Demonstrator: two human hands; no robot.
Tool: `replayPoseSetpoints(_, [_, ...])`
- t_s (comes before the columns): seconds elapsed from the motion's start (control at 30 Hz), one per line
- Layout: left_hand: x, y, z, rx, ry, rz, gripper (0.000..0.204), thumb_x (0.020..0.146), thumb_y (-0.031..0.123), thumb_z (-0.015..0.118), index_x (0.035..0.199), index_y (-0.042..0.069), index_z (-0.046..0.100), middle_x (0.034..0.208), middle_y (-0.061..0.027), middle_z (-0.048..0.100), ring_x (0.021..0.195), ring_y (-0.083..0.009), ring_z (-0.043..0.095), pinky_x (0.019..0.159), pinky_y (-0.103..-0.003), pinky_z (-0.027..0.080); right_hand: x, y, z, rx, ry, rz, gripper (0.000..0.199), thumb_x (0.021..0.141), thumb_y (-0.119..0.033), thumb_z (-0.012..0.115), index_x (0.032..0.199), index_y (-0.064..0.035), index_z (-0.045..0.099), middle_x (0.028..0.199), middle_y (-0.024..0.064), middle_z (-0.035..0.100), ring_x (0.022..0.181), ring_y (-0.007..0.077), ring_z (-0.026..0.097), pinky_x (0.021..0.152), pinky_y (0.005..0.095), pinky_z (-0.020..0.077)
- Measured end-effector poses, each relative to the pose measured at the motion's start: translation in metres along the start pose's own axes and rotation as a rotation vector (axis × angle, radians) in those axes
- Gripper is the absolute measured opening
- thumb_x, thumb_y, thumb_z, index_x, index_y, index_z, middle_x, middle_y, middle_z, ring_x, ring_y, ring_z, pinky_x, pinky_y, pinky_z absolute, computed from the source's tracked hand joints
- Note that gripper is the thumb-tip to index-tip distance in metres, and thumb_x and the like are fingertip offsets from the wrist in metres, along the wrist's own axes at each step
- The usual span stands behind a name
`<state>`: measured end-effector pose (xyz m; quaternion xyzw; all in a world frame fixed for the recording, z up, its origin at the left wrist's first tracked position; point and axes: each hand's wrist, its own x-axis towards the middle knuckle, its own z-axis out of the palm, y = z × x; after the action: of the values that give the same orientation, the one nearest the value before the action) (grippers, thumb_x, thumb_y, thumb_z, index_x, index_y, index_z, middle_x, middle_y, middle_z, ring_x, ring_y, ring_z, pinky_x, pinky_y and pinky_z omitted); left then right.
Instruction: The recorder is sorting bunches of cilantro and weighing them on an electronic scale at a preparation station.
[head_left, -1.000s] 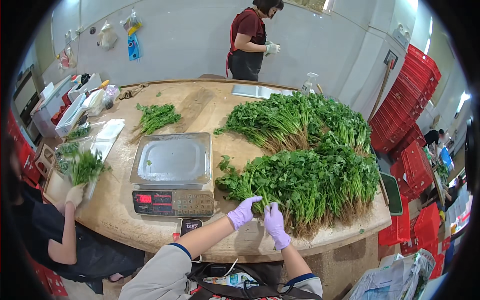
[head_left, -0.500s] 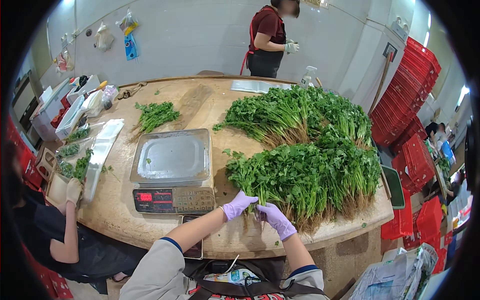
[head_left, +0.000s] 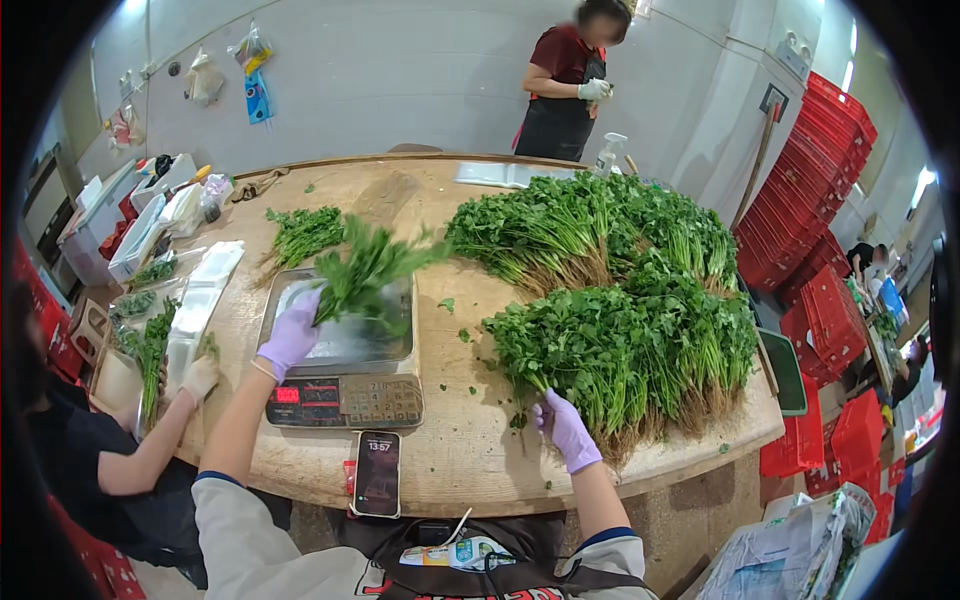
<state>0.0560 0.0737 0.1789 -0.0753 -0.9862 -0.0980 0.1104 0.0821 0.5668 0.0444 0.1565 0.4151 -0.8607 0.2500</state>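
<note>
My left hand (head_left: 293, 335), in a lilac glove, is closed round the stems of a bunch of cilantro (head_left: 365, 272). The bunch is over the steel pan of a scale (head_left: 345, 402), its leaves pointing right and smeared by motion. At the front edge of a large cilantro pile (head_left: 620, 340), my right hand (head_left: 566, 430) wears a matching glove; its fingers are bent together round stems at the pile's near left corner. Roots hang along the pile's near side. A second, smaller bunch (head_left: 305, 232) lies behind the scale.
A phone (head_left: 378, 473) lies on the wooden table (head_left: 455, 430) before the scale. At left, a co-worker's gloved hand (head_left: 200, 378) is beside clear plastic bags (head_left: 207, 290) and greens. Another person (head_left: 565, 90) stands behind the table. Red crates (head_left: 810, 180) are stacked at right.
My left hand has gone from the pile leftward to the scale, carrying a cilantro bunch. My right hand has shifted slightly right. The co-worker at left has lowered a hand toward the bags.
</note>
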Motion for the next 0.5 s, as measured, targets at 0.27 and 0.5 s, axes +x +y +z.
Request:
replayPoseSetpoints(0.27, [-0.038,0.096,-0.004,0.354,0.253,-0.173,0.078,0.075,0.028,0.069,0.137,0.000,0.029,0.134,-0.0253,0.031,0.124,-0.0384,0.030,0.103,-0.043,0.027,-0.027,0.033,0.054,0.188,-0.361,0.121,0.013,0.094,-0.022,0.046,0.093,-0.0091,0.050,0.064,0.0000,0.045,0.055,0.0131,0.040,0.056,0.0260,0.0352])
replayPoseSetpoints(0.5, [-0.062,0.217,0.086,-1.278,-0.545,-0.246,0.038,0.094,0.031,0.045,0.104,-0.005,0.050,0.084,-0.0135,0.061,0.053,-0.0181,0.060,0.051,-0.030,0.048,-0.062,0.076,0.128,-0.046,-0.288,-0.137,0.017,0.096,-0.022,0.044,0.097,-0.0059,0.050,0.069,0.0042,0.048,0.063,0.0164,0.047,0.061,0.0286,0.0396])
